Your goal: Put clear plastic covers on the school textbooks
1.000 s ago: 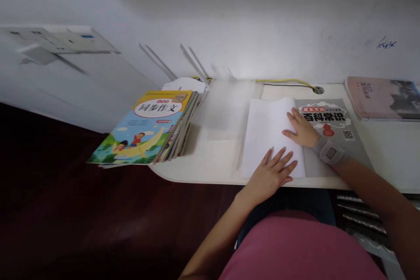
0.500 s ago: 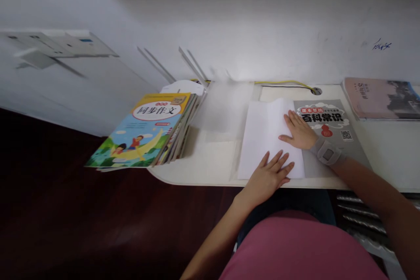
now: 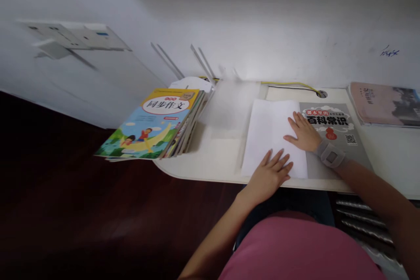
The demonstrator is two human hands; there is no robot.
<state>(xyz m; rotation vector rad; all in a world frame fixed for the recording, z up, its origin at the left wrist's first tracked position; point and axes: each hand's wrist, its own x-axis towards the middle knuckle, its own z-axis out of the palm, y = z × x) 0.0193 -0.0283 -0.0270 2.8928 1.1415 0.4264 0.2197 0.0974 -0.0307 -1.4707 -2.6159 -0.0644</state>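
A white sheet of paper [image 3: 269, 129] lies over the left part of a grey book [image 3: 341, 153] with Chinese lettering on its cover. My left hand [image 3: 271, 173] rests on the lower part of the sheet, palm down with its fingers spread. Higher up, my right hand [image 3: 303, 133] presses flat across the sheet's right edge, partly on the grey cover, fingers apart. A grey band with a square face [image 3: 331, 155] is round the right wrist. Neither hand grips anything.
To the left, a stack of books [image 3: 154, 124] overhangs the white desk's [image 3: 197, 168] rounded end. Behind it stands a white device with antennas [image 3: 192, 83]. Translucent sheets [image 3: 232, 109] lie mid-desk. A pink book [image 3: 383, 103] is at the right, and a yellow cable [image 3: 288, 83] runs along the wall.
The camera view has shifted, so the desk and books appear slightly farther right. Both hands stay flat on the paper; the sheet's upper edge looks flatter now.
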